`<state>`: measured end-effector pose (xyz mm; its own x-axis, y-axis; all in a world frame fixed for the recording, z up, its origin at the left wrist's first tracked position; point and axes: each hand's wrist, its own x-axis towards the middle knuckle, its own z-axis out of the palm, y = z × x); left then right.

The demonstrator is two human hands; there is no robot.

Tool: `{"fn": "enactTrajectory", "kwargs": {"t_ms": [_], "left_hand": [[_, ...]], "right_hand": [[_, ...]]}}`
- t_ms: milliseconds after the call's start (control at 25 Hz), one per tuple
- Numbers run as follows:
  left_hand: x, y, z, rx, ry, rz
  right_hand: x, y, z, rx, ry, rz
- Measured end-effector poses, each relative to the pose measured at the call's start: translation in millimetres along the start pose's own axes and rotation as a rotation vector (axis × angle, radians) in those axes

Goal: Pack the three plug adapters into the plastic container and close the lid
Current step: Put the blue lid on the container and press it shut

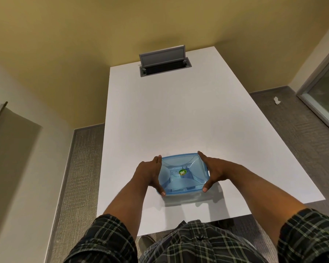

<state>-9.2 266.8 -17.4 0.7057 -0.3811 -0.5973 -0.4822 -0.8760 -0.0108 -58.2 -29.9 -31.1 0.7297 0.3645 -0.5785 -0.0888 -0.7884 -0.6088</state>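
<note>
A translucent blue plastic container (182, 173) with its lid on sits near the front edge of the white table (179, 114). A round green and yellow sticker marks the lid. My left hand (150, 173) grips the container's left side, thumb at the near corner. My right hand (211, 170) grips its right side the same way. The plug adapters are not visible; I cannot tell what lies inside through the blue lid.
At the table's far end an open grey cable hatch (164, 61) stands with its flap raised. Grey carpet runs along both sides of the table. A scrap of white paper (277, 100) lies on the floor at right, near a glass door (323, 92).
</note>
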Motion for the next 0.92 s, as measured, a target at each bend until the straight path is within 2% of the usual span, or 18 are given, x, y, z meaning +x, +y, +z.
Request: {"fn": "enactTrajectory", "kwargs": {"t_ms": [280,600,920], "left_hand": [[-2.2,0.4,5.9,0.024,0.09,0.009],[4.5,0.4,6.6,0.025,0.098,0.007],[2.4,-0.1,7.7,-0.022,0.115,-0.001]], "right_hand": [[6.9,-15.0,-8.9,-0.177,-0.068,0.055],[10.0,-7.8,-3.4,-0.374,-0.028,0.139],[20.9,-18.5,-10.8,-0.363,-0.079,0.2]]}}
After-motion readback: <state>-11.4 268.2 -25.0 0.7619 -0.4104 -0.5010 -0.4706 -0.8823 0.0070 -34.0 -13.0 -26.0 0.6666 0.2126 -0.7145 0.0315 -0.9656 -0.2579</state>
